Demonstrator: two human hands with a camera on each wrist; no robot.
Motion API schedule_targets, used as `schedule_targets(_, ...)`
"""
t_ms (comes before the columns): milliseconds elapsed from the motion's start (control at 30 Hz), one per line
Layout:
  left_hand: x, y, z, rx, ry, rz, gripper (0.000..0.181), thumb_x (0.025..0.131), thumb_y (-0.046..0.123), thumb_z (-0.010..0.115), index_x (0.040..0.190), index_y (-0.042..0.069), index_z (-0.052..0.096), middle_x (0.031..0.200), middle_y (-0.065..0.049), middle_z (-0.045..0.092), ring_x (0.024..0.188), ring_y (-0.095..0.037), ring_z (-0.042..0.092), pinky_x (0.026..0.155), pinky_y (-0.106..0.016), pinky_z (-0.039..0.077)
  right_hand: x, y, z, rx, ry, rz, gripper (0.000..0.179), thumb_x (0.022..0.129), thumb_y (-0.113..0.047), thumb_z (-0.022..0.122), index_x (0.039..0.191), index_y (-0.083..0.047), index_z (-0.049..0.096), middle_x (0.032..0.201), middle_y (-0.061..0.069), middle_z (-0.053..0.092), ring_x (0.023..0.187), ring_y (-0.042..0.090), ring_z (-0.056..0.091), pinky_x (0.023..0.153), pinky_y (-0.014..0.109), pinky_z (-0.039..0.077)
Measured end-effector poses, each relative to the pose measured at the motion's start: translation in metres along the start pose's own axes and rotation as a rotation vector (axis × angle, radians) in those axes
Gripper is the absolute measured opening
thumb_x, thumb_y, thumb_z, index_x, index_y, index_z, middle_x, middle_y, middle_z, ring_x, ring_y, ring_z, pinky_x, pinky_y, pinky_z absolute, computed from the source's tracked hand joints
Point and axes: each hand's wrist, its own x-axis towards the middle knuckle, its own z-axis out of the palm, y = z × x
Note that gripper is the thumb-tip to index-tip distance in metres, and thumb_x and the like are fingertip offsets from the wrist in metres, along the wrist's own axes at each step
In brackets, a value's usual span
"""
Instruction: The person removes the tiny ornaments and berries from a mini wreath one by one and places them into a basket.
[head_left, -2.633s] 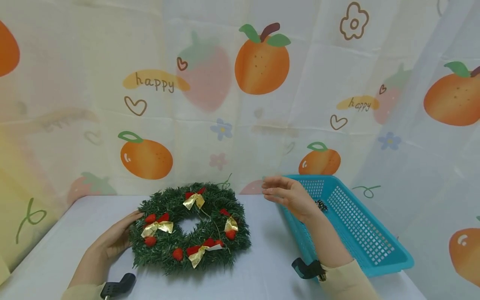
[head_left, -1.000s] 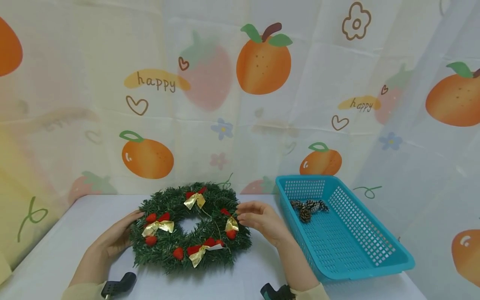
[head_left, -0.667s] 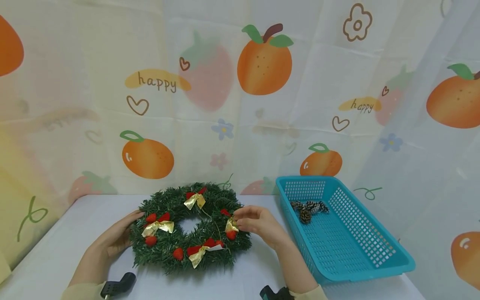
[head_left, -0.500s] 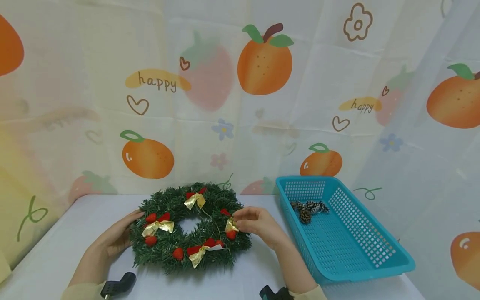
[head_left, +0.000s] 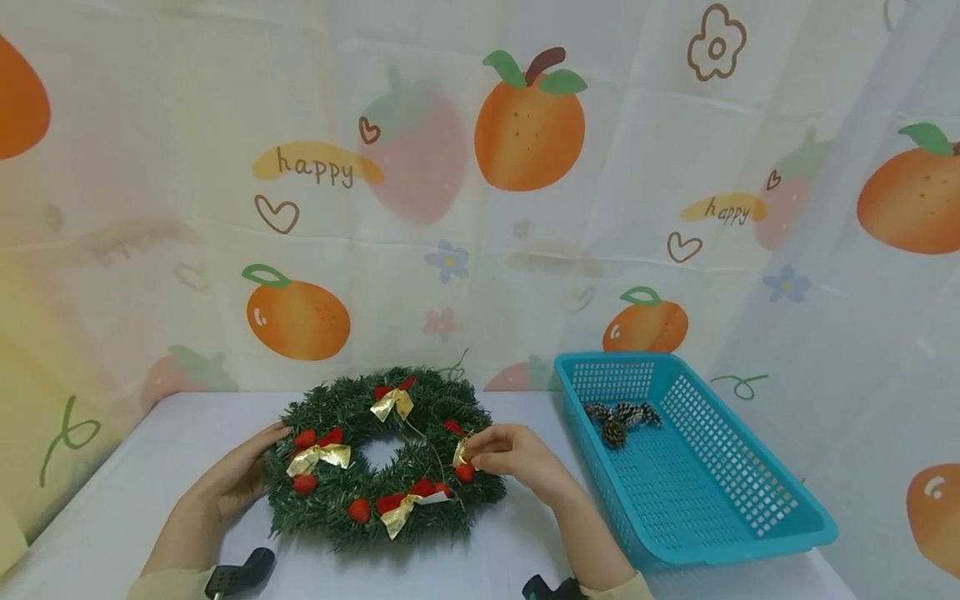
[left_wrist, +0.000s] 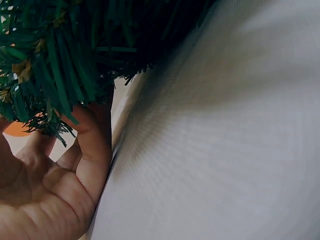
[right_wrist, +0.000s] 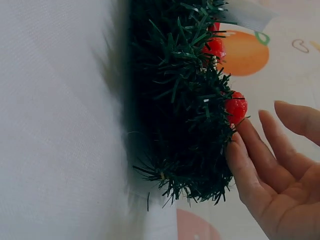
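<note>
A green tinsel wreath (head_left: 330,408) with red berries and red-and-gold bows lies on the white table. My left hand (head_left: 238,473) grips its left rim; in the left wrist view the fingers (left_wrist: 90,137) reach up into the green strands. On the wreath's right side, the fingertips of my right hand (head_left: 519,457) touch a gold bow (head_left: 459,454), partly covering it. A red berry (head_left: 464,473) sits just below that bow. The right wrist view shows the fingers (right_wrist: 267,160) extended and spread at the wreath's edge, close by a berry (right_wrist: 236,107).
A blue perforated plastic basket (head_left: 697,492) stands to the right, holding several pine cones (head_left: 613,432) at its far end. Behind the table hangs a curtain (head_left: 420,308) printed with oranges and strawberries. White cloth covers the table (head_left: 517,542).
From above the basket's far end, my right hand has moved left and down to the wreath's right bow, uncovering the pine cones. My left hand has stayed on the wreath.
</note>
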Motion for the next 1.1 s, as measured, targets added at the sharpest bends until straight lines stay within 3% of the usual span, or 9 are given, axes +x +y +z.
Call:
schedule_targets(100, 0.002, -0.001, 0.0, 0.007, -0.001, -0.003, 0.085, 0.103, 0.051, 0.039, 0.157, 0.018, -0.018, 0.157, -0.014, -0.04, 0.146, -0.051, -0.025, 0.119, -0.068, 0.01, 0.0, 0.001, 0.001, -0.012, -0.007, -0.001, 0.031, 0.093, -0.01, 0.065, 0.121, 0.002, 0.065, 0.118, 0.022, 0.07, 0.101, 0.018, 0.07, 0.091, 0.033, 0.057)
schedule_targets(167, 0.002, -0.001, 0.0, 0.011, -0.001, -0.006, 0.085, 0.102, 0.052, 0.039, 0.157, 0.018, -0.018, 0.156, -0.013, -0.041, 0.143, -0.05, -0.031, 0.117, -0.072, 0.003, 0.001, 0.001, 0.002, -0.02, -0.01, -0.001, 0.031, 0.091, -0.01, 0.067, 0.12, 0.002, 0.066, 0.117, 0.023, 0.07, 0.1, 0.016, 0.07, 0.09, 0.032, 0.057)
schedule_targets(267, 0.002, -0.002, 0.0, 0.008, 0.005, -0.008, 0.086, 0.102, 0.053, 0.039, 0.157, 0.018, -0.017, 0.156, -0.014, -0.04, 0.144, -0.05, -0.029, 0.118, -0.07, 0.005, 0.001, 0.001, 0.004, -0.046, -0.012, -0.002, 0.031, 0.09, -0.009, 0.069, 0.119, 0.002, 0.067, 0.116, 0.022, 0.07, 0.099, 0.016, 0.07, 0.088, 0.031, 0.058)
schedule_targets(333, 0.002, -0.002, 0.0, 0.013, 0.012, -0.009, 0.086, 0.102, 0.053, 0.038, 0.157, 0.017, -0.018, 0.158, -0.017, -0.036, 0.149, -0.05, -0.018, 0.12, -0.063, 0.021, 0.001, 0.002, 0.004, -0.064, -0.012, -0.009, 0.031, 0.09, -0.009, 0.069, 0.118, 0.002, 0.067, 0.116, 0.022, 0.07, 0.098, 0.017, 0.07, 0.087, 0.031, 0.058)
schedule_targets(500, 0.002, -0.001, 0.0, 0.013, 0.013, -0.008, 0.086, 0.103, 0.053, 0.038, 0.157, 0.017, -0.018, 0.158, -0.018, -0.037, 0.15, -0.05, -0.011, 0.121, -0.061, 0.02, 0.002, 0.005, 0.006, -0.085, -0.012, -0.028, 0.029, 0.089, -0.006, 0.069, 0.117, 0.002, 0.068, 0.114, 0.023, 0.071, 0.096, 0.017, 0.07, 0.085, 0.03, 0.059)
schedule_targets(567, 0.002, 0.0, 0.0, 0.011, 0.009, -0.006, 0.085, 0.103, 0.053, 0.038, 0.157, 0.018, -0.018, 0.156, -0.016, -0.04, 0.148, -0.052, -0.017, 0.12, -0.067, 0.006, 0.002, 0.005, 0.006, -0.082, -0.014, -0.033, 0.029, 0.088, -0.004, 0.069, 0.117, 0.003, 0.067, 0.113, 0.024, 0.071, 0.095, 0.016, 0.07, 0.084, 0.029, 0.059)
schedule_targets(833, 0.002, 0.0, 0.0, 0.021, 0.003, -0.003, 0.084, 0.103, 0.053, 0.037, 0.157, 0.018, -0.018, 0.156, -0.016, -0.04, 0.148, -0.052, -0.018, 0.12, -0.066, 0.007, 0.0, 0.001, 0.011, -0.108, 0.004, -0.033, 0.026, 0.086, -0.002, 0.071, 0.111, 0.004, 0.069, 0.11, 0.023, 0.072, 0.091, 0.015, 0.07, 0.079, 0.026, 0.059)
schedule_targets(933, 0.001, 0.0, 0.0, 0.029, -0.002, -0.002, 0.084, 0.103, 0.053, 0.035, 0.157, 0.018, -0.018, 0.157, -0.018, -0.038, 0.15, -0.051, -0.011, 0.121, -0.062, 0.012, 0.001, 0.001, 0.012, -0.154, 0.025, -0.025, 0.025, 0.084, -0.003, 0.074, 0.108, 0.001, 0.07, 0.107, 0.019, 0.073, 0.091, 0.016, 0.07, 0.077, 0.025, 0.057)
schedule_targets(1100, 0.0, -0.001, 0.0, 0.042, -0.003, 0.0, 0.083, 0.104, 0.053, 0.034, 0.157, 0.017, -0.019, 0.159, -0.02, -0.035, 0.152, -0.045, 0.001, 0.108, -0.037, 0.044, 0.002, 0.002, 0.014, -0.214, 0.052, -0.016, 0.024, 0.081, -0.005, 0.077, 0.105, -0.004, 0.072, 0.104, 0.014, 0.075, 0.089, 0.015, 0.069, 0.074, 0.025, 0.056)
